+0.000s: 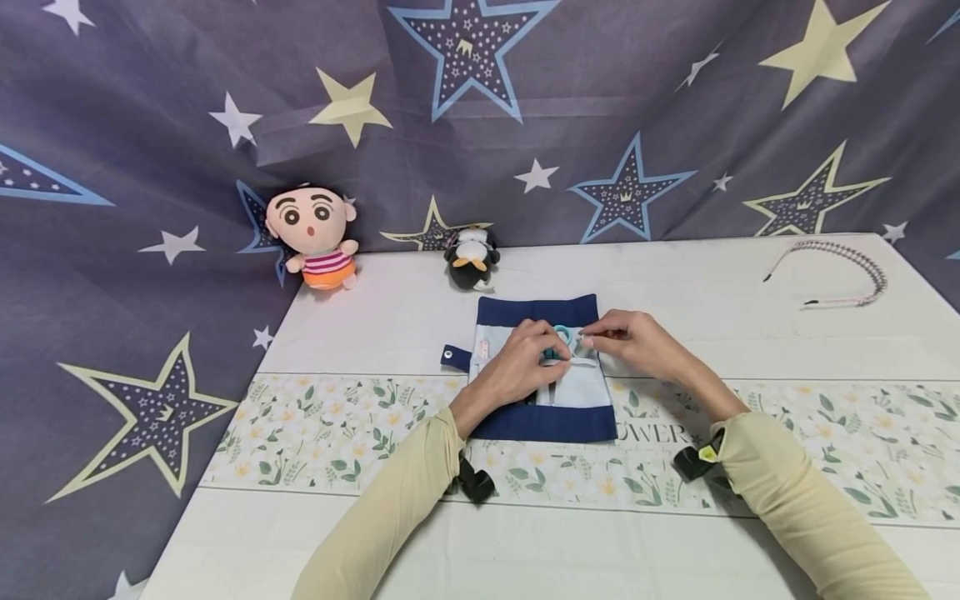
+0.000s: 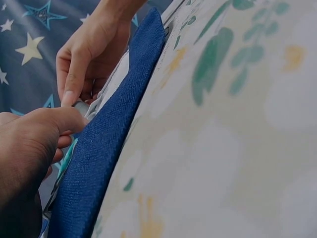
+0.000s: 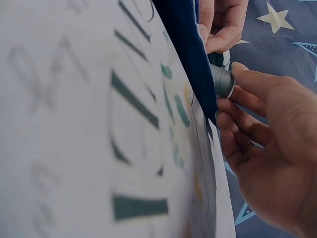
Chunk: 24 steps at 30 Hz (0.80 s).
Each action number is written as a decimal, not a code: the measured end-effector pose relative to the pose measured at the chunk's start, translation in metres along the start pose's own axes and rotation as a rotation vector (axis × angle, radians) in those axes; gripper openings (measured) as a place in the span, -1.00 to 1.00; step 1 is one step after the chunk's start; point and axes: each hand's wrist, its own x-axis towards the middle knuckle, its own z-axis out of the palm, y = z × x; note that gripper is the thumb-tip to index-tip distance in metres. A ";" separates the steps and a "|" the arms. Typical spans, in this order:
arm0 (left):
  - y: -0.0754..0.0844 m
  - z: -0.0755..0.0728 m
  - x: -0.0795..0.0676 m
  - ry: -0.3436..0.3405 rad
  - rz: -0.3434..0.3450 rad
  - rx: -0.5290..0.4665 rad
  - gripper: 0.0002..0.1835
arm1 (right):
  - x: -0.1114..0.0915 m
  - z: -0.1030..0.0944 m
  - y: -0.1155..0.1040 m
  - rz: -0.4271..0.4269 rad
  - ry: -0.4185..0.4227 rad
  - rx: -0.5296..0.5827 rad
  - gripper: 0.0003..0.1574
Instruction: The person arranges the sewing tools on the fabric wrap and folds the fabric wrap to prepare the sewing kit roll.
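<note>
An unrolled navy and pale-blue fabric pouch (image 1: pixel 543 423) lies on the table, its snap tab (image 1: pixel 456 357) sticking out to the left. My left hand (image 1: pixel 522 360) pinches the edge of its inner pocket. Teal-handled scissors (image 1: pixel 562 334) poke out of the pocket between my hands. With thumb and fingertips, my right hand (image 1: pixel 636 340) holds a small silver-grey thimble (image 3: pixel 224 81) at the pocket's right part. The left wrist view shows both hands close together behind the navy flap (image 2: pixel 106 124), which hides part of the pocket.
A plush doll (image 1: pixel 315 237) sits at the back left, with a penguin plush (image 1: pixel 471 258) right of it. A headband (image 1: pixel 873 271) lies at the back right. Beneath the pouch runs a floral strip (image 1: pixel 337 433) of the tablecloth. A star-patterned curtain (image 1: pixel 495 183) hangs behind.
</note>
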 end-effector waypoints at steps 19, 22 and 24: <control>0.002 -0.001 0.000 -0.001 0.010 0.005 -0.93 | 0.005 0.001 0.000 -0.030 -0.025 -0.011 -0.73; 0.001 -0.001 0.000 0.000 0.013 0.008 -0.92 | 0.005 0.001 0.000 -0.025 -0.030 -0.004 -0.73; 0.001 -0.001 0.000 -0.002 0.011 0.008 -0.92 | 0.005 0.001 0.000 -0.026 -0.033 -0.002 -0.73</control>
